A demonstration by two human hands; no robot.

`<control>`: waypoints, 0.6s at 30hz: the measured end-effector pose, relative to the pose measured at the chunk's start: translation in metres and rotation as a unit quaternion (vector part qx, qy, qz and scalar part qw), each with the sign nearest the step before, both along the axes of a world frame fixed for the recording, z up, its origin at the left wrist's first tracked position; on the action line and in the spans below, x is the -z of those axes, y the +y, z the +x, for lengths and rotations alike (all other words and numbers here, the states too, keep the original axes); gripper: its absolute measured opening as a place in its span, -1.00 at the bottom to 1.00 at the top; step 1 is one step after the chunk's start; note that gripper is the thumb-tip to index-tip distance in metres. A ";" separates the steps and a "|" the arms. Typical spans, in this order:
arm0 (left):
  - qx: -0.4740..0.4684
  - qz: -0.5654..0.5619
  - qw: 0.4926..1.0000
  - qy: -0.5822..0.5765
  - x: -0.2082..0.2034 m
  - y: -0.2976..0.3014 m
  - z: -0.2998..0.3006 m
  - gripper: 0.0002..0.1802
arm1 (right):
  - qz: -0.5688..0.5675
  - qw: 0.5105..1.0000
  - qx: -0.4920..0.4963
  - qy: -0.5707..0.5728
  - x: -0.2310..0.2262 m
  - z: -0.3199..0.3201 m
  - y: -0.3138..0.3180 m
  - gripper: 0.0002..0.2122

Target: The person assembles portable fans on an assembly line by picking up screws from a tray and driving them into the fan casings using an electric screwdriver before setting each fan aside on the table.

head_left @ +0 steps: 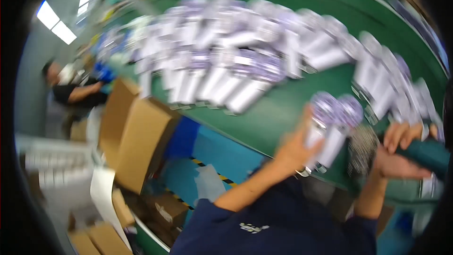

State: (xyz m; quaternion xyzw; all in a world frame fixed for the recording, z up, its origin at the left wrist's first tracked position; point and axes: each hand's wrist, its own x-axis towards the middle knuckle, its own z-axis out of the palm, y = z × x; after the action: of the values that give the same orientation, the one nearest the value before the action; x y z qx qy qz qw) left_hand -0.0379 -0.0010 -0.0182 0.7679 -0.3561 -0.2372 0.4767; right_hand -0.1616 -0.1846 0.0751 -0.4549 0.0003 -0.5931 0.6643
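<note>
My left hand [296,147] is closed on one of two white stick-shaped devices with round, clear purple heads. The other white device [335,142] lies right beside it, their heads close together at the near edge of the green table. At the right, my right hand [392,163] is wrapped round a dark green rounded tool [427,156], whose far end runs toward the picture's rim. A grey textured object [362,148] sits between my hands. Motion blur hides the fine detail of the devices and my fingers.
Many more white-and-purple devices [245,92] lie in rows along the green table [269,125]. An opened cardboard box [139,144] stands left of the table edge. A person [78,89] sits farther left. A dark cable [410,201] runs below my right hand.
</note>
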 end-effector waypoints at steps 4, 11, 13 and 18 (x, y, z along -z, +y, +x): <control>-0.063 0.023 0.993 -0.098 -0.002 0.008 0.013 -0.12 | 0.002 0.999 -0.020 -0.049 0.013 -0.025 -0.017 -0.10; -0.077 -0.005 0.996 0.039 -0.006 -0.010 0.000 -0.22 | 0.020 0.999 0.038 0.004 0.052 -0.061 -0.023 -0.03; -0.084 -0.016 0.996 0.036 -0.005 -0.011 -0.004 -0.22 | 0.047 0.998 0.033 0.007 0.056 -0.061 -0.021 -0.01; -0.092 -0.007 0.995 0.028 -0.007 -0.008 -0.006 -0.24 | 0.028 0.999 0.036 0.017 0.069 -0.056 -0.021 0.00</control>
State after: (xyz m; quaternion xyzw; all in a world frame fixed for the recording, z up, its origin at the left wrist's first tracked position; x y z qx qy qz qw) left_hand -0.0434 -0.0091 -0.0111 0.7873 -0.2718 -0.2115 0.5114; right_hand -0.2174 -0.2054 0.0060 -0.4454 0.0445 -0.6087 0.6551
